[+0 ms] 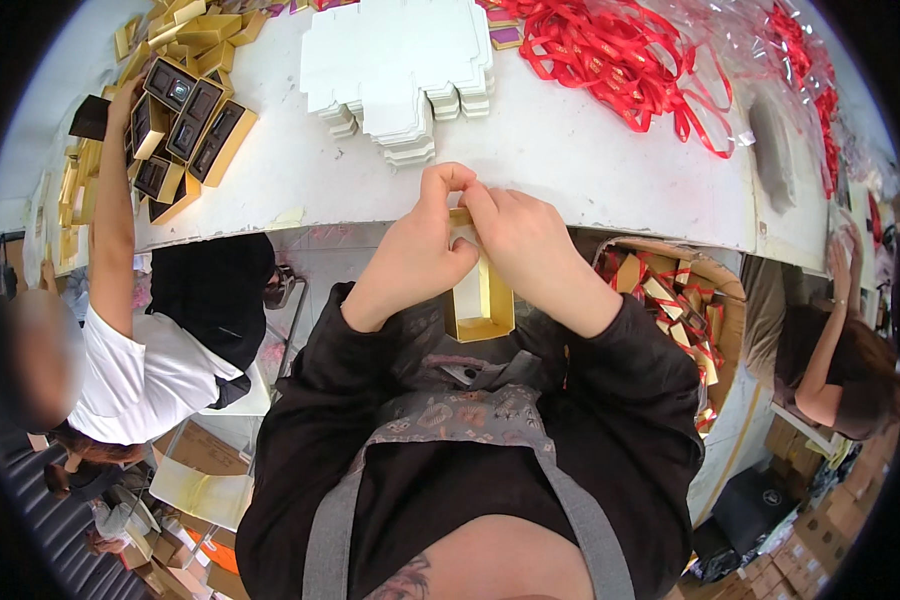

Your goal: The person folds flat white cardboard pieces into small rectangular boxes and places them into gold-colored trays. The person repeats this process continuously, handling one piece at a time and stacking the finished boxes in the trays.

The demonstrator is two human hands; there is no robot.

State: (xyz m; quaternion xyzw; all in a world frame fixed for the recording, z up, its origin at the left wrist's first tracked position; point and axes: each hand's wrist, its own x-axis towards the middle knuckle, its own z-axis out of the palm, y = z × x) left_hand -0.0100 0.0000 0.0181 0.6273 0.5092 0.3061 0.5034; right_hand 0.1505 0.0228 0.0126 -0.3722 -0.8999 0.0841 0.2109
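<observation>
Between my hands, just off the table's front edge, is a small gold cardboard box [484, 328], open on its upper side with a pale inside. My left hand [422, 245] grips its far end from the left, thumb bent inward and index finger at the rim. From the right, my right hand [530, 250] pinches the same far end, its fingertips meeting those of the left. The hands partly cover the box's far end, so the fold there cannot be made out. A stack of flat white die-cut card blanks [395, 70] lies on the table beyond my hands.
A pile of red ribbons [610, 60] lies at the far right of the white table [590, 190]. Gold boxes with dark inserts [195, 120] sit at the left, by a co-worker's arm [115, 220]. A carton [725, 275] of ribboned boxes stands right of me.
</observation>
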